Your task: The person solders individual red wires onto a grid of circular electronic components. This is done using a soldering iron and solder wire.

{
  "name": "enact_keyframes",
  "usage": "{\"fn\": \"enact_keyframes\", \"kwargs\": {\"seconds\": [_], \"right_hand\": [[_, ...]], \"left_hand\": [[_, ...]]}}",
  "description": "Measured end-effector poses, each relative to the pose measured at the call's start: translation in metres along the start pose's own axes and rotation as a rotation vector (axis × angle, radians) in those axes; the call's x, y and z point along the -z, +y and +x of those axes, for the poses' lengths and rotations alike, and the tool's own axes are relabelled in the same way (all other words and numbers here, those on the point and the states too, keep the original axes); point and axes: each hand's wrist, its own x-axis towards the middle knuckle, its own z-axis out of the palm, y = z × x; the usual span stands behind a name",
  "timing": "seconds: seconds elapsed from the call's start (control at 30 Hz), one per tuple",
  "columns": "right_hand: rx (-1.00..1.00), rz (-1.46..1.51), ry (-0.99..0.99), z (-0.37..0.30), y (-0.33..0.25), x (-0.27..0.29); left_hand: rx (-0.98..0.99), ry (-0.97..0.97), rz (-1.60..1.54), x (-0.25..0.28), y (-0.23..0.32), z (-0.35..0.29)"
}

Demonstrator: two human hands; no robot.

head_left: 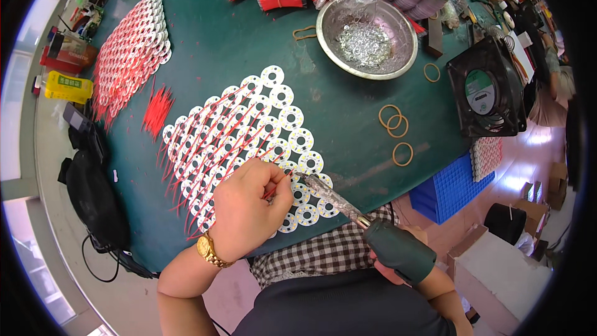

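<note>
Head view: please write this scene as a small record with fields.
Left hand: closed on red wires, above the white ring boards
Right hand: holds the green-handled soldering iron
Wire pile: red, left of the boards
Metal bowl: beyond the boards, silvery pieces inside
Black fan: right side of green table

Your left fingers (283,196) pinching red wire (270,193), your right fingers (387,271) round a soldering iron (380,234), ring-board sheet (247,139) by the worktop's (354,149) near edge
</note>
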Motion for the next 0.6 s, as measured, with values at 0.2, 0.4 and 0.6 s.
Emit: {"fn": "enact_keyframes", "kwargs": {"seconds": [0.2, 0.4, 0.6], "right_hand": [[0.25, -0.372, 0.101, 0.019, -0.016, 0.006], [0.249, -0.375, 0.167, 0.017, -0.017, 0.005], [0.286, -0.197, 0.075, 0.02, -0.016, 0.01]], "left_hand": [[0.011, -0.021, 0.016, 0.0, -0.001, 0.0], [-0.04, -0.01, 0.017, 0.0, -0.002, 0.001], [-0.041, -0.013, 0.016, 0.0, -0.003, 0.001]]}}
